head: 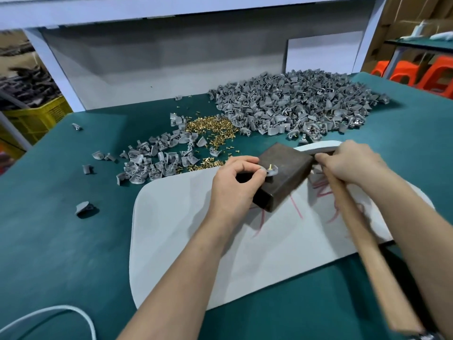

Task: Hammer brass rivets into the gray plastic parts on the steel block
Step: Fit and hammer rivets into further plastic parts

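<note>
Fingers of the left hand are pinching the part at 9 o'clock on the block, steadying its upright rivet, while the right hand, at 3 o'clock, is gripping the hammer, seemingly poised to strike.

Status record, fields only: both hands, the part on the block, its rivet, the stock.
left hand: pinches gray part on steel block
right hand: grips hammer by wooden handle
rivet: stands upright in the part, proud of it
block base: white mat
stock: loose brass rivets and gray parts heap beyond the block
</note>
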A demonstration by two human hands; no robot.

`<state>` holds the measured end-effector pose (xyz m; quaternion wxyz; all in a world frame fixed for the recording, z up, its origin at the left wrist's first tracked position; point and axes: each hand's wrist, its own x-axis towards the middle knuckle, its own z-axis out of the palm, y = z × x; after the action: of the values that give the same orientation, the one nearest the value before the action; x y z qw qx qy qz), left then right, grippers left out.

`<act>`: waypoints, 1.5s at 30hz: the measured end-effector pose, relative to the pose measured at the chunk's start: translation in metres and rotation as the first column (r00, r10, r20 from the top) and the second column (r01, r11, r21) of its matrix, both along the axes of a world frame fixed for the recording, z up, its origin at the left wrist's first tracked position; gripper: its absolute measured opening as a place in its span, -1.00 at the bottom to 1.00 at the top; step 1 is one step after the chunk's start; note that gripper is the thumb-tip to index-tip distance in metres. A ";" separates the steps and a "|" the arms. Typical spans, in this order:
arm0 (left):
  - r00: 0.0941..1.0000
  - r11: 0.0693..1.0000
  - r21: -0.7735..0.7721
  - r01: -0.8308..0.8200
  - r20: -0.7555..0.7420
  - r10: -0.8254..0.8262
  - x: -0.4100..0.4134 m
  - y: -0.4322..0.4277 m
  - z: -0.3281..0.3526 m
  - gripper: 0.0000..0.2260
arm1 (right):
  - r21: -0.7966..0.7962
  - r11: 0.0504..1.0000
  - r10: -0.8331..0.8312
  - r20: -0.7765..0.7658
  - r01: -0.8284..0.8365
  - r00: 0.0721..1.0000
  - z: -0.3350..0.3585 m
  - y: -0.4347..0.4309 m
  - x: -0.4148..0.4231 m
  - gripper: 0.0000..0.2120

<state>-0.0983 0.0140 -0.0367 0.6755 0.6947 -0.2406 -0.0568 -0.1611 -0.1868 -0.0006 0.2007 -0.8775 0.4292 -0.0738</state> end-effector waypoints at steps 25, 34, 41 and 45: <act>0.839 0.959 0.170 -0.228 0.535 0.104 -0.018 -0.002 0.004 -0.94 | -0.219 0.764 0.645 0.290 -0.607 0.707 0.014 0.070 -0.010 -0.89; 0.894 0.983 0.179 -0.039 0.446 -0.046 -0.018 0.000 0.004 -0.98 | -0.176 0.757 0.638 0.407 -0.629 0.654 0.013 0.064 -0.007 -0.93; 0.870 0.982 0.165 -0.092 0.493 -0.001 -0.013 0.002 0.003 -0.98 | -0.045 0.810 0.546 0.423 -0.585 0.723 0.005 0.065 -0.002 -0.76; 0.874 0.985 0.139 -0.097 0.486 0.017 -0.013 0.000 0.001 -0.97 | -0.050 0.820 0.537 0.412 -0.570 0.736 0.004 0.068 -0.002 -0.76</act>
<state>-0.1117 0.0144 -0.0361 0.5377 0.7454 -0.3755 0.1194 -0.1634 -0.1192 0.0039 0.3335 -0.9210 0.0997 -0.1750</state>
